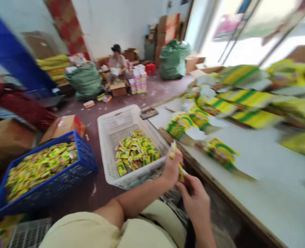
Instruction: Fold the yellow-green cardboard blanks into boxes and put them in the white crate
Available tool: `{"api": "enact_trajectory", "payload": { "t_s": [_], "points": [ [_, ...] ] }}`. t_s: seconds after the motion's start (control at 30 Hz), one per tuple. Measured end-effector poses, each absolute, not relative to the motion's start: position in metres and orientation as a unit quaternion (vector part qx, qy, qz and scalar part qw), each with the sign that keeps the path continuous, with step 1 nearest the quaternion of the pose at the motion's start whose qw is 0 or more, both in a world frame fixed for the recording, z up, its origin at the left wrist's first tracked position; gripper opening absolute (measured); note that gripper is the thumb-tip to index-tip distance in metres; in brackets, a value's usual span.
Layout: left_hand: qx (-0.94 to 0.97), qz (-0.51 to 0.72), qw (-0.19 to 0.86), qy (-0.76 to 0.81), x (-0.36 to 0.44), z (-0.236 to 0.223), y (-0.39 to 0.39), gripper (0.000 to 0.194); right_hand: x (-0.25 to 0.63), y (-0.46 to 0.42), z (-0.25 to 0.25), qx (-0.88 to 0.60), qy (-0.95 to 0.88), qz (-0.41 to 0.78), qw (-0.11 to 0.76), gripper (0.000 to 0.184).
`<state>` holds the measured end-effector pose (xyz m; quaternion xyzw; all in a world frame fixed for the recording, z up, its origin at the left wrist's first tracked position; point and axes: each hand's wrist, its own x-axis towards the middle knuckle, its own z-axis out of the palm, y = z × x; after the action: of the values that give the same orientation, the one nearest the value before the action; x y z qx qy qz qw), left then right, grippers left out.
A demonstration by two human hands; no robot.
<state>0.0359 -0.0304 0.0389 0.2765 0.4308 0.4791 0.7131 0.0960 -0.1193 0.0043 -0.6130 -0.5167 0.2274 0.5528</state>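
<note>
Your left hand [171, 169] grips a packet [172, 150] nearly upright, nearer the white crate [104, 151] to its left; whether your right hand [196, 197] grasps anything, I can't tell.

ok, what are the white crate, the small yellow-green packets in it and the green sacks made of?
White crate: likely moulded plastic, matte; stiff walls, handle cutout.
Yellow-green packets: thin card or plastic film, printed; flat with straight edges, but blur hides the finish.
Green sacks: probably woven plastic, dull; they crease and slump like fabric.
</note>
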Motion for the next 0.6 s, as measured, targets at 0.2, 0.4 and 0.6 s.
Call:
{"api": "enact_trajectory", "payload": {
  "t_s": [0.2,0.4,0.6],
  "points": [
    [0.33,0.496,0.725,0.346,0.036,0.033,-0.029,0.072,0.117,-0.112,0.005,-0.636,-0.428,0.248,0.593,0.018],
    [0.367,0.505,0.694,0.358,0.029,0.024,-0.02,0.039,0.132,-0.11,0.005,-0.641,-0.39,0.255,0.609,0.016],
    [0.374,0.489,0.683,0.392,0.028,0.019,-0.01,0.035,0.126,-0.103,0.009,-0.632,-0.391,0.252,0.62,0.012]
  ]
}}
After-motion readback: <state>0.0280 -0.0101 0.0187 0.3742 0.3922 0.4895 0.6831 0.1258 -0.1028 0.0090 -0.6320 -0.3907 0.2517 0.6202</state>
